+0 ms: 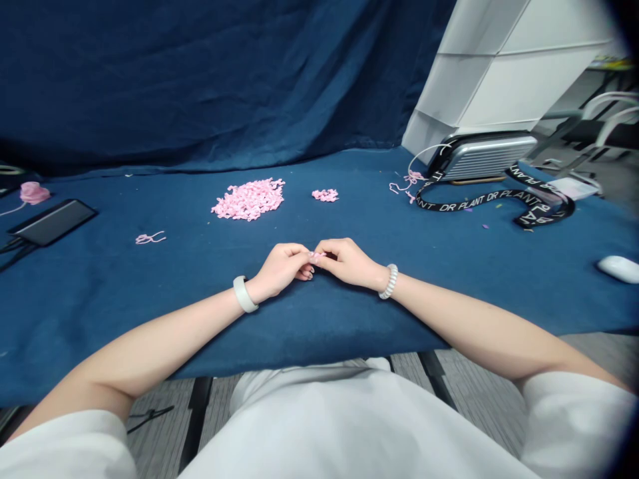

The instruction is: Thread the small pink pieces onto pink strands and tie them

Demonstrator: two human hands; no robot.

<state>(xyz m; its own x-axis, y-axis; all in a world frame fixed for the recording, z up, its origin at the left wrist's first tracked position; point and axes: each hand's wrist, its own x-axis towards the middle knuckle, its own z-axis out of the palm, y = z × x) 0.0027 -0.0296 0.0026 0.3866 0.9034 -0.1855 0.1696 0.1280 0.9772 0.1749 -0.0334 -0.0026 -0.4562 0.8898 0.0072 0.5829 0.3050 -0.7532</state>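
Observation:
Above the near part of the blue cloth, my left hand (285, 266) and my right hand (350, 263) meet at the fingertips. Both are closed in a pinch on one small pink yarn piece (316, 256), mostly covered by the fingers. Beyond them lies a wide heap of small pink yarn pieces (250, 199), which look like little knots or bows. To its right is a much smaller cluster of pink pieces (325, 195). A few loose pink yarn strands (150, 237) rest on the cloth to the left.
At left are a black power bank or phone-like device (56, 223) with cables and a pink yarn ball (34, 193). On the right stand a silver ribbed case (489, 157), a black lettered lanyard (479, 199), pink scraps (412, 178) and a white mouse (619, 268). Blue cloth (200, 80) hangs behind.

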